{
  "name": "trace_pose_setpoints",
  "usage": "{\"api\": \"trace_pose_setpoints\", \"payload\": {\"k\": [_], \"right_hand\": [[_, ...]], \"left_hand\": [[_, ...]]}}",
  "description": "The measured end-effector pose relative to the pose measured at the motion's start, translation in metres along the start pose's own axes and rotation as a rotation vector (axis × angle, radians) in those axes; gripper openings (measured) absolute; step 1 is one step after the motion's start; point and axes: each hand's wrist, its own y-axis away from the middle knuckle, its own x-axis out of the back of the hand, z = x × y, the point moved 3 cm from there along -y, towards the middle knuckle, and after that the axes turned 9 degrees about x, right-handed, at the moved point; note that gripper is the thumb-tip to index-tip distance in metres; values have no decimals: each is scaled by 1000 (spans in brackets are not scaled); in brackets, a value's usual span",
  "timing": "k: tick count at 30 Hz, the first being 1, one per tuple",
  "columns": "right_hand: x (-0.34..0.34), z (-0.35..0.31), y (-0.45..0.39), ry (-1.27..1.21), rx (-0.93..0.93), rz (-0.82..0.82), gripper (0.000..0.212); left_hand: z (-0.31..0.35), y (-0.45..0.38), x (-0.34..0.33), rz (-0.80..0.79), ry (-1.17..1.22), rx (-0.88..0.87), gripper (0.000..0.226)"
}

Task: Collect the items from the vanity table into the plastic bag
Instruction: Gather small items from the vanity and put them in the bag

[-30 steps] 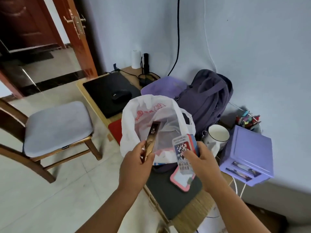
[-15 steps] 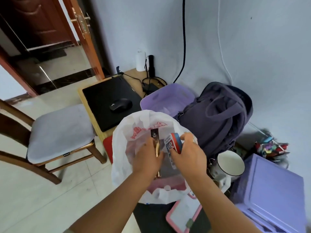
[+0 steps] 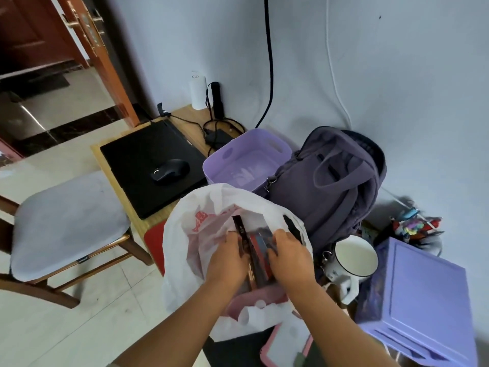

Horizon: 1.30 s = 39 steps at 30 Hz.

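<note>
A white plastic bag (image 3: 185, 245) with red print stands open on the table's front edge. Both my hands are inside its mouth. My left hand (image 3: 227, 258) holds a long dark slim item (image 3: 242, 231) that sticks up out of the bag. My right hand (image 3: 288, 258) grips a small red and blue box (image 3: 260, 247), now mostly below the bag's rim. The two items sit side by side between my hands. The bag's bottom is hidden.
Behind the bag stand a lilac basket (image 3: 246, 160) and a purple backpack (image 3: 328, 181). A white mug (image 3: 354, 258) and a lilac drawer box (image 3: 423, 300) are right. A pink-framed mirror (image 3: 285, 345) lies in front. Laptop with mouse (image 3: 169, 168) and a chair (image 3: 63, 223) are left.
Both hands have gone down and forward into the bag's mouth with their items. The box has sunk below the rim. The view has tilted lower and nearer to the bag.
</note>
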Motion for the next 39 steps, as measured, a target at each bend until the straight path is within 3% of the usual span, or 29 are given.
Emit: {"api": "trace_pose_setpoints", "payload": {"k": [5, 10, 18, 28, 39], "right_hand": [[12, -7, 13, -39, -17, 107, 19], [30, -10, 41, -68, -27, 224, 27], [38, 12, 132, -129, -297, 354, 17], [38, 38, 269, -191, -545, 495, 16], [52, 79, 521, -125, -872, 684, 19]], "left_hand": [[10, 4, 8, -22, -73, -137, 14], [18, 20, 26, -62, 49, -247, 13], [18, 56, 28, -148, 84, -382, 9], [45, 158, -48, -506, 13, -698, 8], [65, 363, -165, -702, -109, -956, 8]]}}
